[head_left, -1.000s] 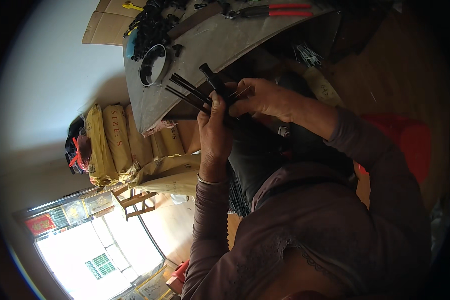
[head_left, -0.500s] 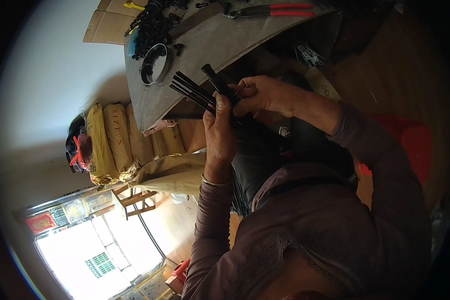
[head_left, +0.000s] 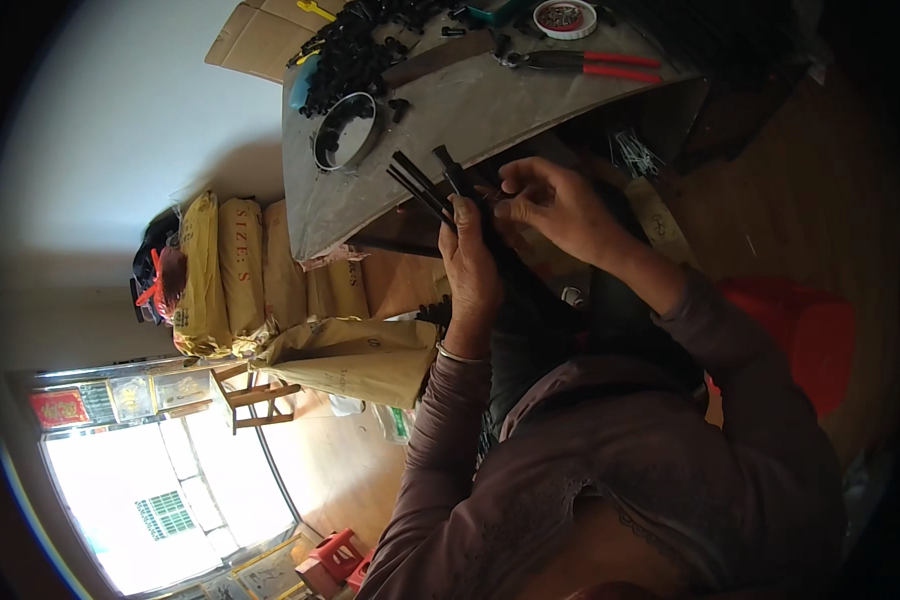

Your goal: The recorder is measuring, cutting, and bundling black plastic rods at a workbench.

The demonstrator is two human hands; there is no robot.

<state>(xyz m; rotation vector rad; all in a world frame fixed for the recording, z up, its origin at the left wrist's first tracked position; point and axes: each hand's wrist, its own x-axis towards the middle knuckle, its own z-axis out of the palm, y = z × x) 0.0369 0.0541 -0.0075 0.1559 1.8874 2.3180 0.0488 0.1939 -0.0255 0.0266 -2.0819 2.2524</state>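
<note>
My left hand (head_left: 472,262) is closed round a bundle of thin black rods (head_left: 420,190) and a thicker black shaft (head_left: 454,172), thumb pressed along it. The rods and shaft stick out past the thumb toward the table; their lower part is lost in the dark above my lap. My right hand (head_left: 562,212) hovers just right of the shaft, fingers curled and thumb near the fingertips. Whatever is pinched there is too small and dark to make out.
A grey table (head_left: 440,110) ahead holds a heap of black parts (head_left: 355,60), a round tin (head_left: 346,132), red-handled pliers (head_left: 590,65) and a white dish (head_left: 565,18). Metal pins (head_left: 634,155) lie right of its edge. Sacks (head_left: 242,270) stand left; a red plastic object (head_left: 785,335) sits right.
My right hand has drawn slightly away from the shaft, where its fingers touched before. The left hand keeps its grip, with the rods turned a little. The whole view has shifted.
</note>
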